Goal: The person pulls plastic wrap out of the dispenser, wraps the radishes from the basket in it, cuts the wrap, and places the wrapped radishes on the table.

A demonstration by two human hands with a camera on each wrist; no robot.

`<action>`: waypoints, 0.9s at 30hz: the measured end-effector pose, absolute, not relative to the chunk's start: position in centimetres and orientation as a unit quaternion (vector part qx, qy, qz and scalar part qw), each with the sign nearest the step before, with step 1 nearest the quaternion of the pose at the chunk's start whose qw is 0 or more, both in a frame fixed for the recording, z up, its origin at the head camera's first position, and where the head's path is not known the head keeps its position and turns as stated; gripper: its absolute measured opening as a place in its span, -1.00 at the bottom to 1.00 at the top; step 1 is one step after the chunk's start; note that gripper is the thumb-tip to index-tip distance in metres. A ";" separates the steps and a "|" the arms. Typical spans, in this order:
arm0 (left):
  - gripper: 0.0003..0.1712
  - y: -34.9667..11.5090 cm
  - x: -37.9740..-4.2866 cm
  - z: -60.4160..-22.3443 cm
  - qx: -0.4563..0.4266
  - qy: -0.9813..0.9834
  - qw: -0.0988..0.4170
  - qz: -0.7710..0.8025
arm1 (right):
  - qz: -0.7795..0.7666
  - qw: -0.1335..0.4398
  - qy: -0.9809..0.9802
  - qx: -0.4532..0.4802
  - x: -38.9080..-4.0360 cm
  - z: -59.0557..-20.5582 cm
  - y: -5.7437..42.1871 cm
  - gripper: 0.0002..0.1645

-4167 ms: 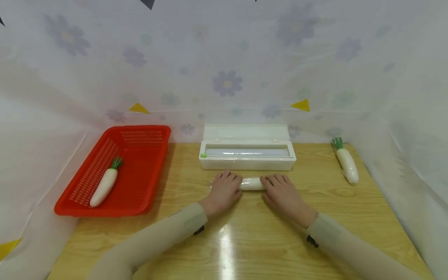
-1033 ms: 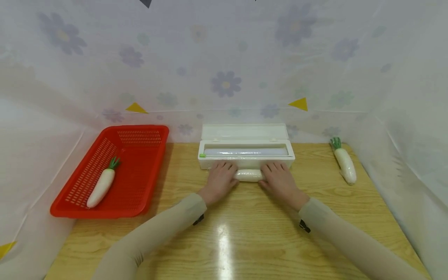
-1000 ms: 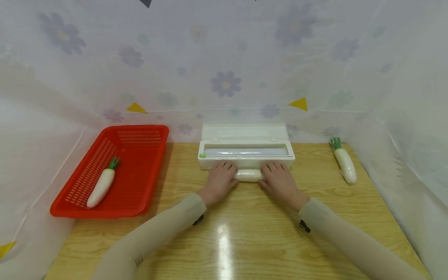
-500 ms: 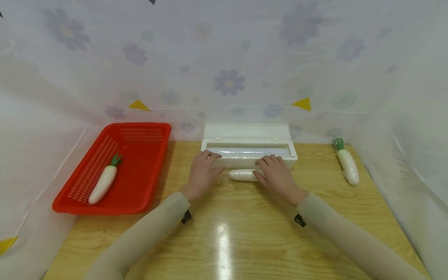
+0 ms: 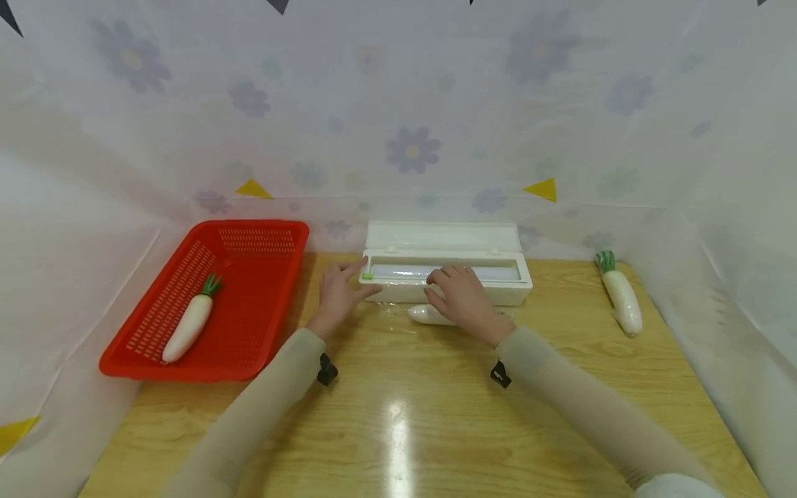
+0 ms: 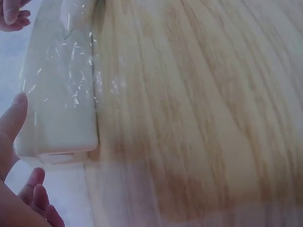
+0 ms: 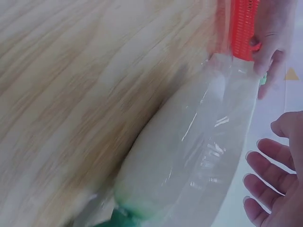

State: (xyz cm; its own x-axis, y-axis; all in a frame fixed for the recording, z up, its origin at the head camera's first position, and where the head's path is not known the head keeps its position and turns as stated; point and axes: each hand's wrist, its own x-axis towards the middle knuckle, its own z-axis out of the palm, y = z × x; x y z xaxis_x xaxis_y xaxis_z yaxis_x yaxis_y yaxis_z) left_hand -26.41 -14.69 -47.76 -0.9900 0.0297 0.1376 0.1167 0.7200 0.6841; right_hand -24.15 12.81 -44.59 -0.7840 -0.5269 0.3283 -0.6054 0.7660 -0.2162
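A white radish (image 5: 429,315) wrapped in clear film lies along the front of a white cling film box (image 5: 398,293); its leafy green top (image 7: 124,218) shows in the right wrist view. Loose clear film (image 6: 71,71) hangs over the box's front. My left hand (image 5: 338,294) is at the box's left end beside a green slider (image 5: 367,276), thumb and fingers spread apart. My right hand (image 5: 465,301) reaches over the radish to the box's opening, fingers loosely bent with nothing between them, and hides part of the radish.
A red plastic basket (image 5: 274,325) at the left holds another white radish (image 5: 189,326). A film-wrapped radish (image 5: 623,301) lies at the table's right edge. The box's lid (image 5: 443,236) stands raised at the back, against a flowered curtain (image 5: 299,124).
Both hands have let go of the wrapped radish, which they were rolling up to the box. The left hand moved left to the box's end; the right moved left and up over the opening.
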 end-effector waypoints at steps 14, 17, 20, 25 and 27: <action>-0.18 -14.7 -26.6 -48.5 -0.059 -0.905 0.071 -0.414 | 0.211 0.112 -0.915 0.325 -26.5 -43.6 6.8 -0.82; -0.19 -14.7 -26.8 -48.7 -0.064 -0.904 0.076 -0.416 | 0.193 0.097 -0.925 0.313 -26.9 -43.4 5.4 -0.78; -0.22 -14.9 -26.9 -48.8 -0.068 -0.902 0.082 -0.419 | 0.177 0.080 -0.933 0.301 -27.4 -43.5 4.0 -0.73; -0.27 -14.9 -26.9 -48.7 -0.074 -0.897 0.087 -0.427 | 0.154 0.066 -0.943 0.287 -28.1 -44.0 2.3 -0.70; -0.28 -14.9 -27.0 -48.7 -0.079 -0.895 0.091 -0.429 | 0.141 0.069 -0.946 0.283 -28.3 -44.2 2.0 -0.71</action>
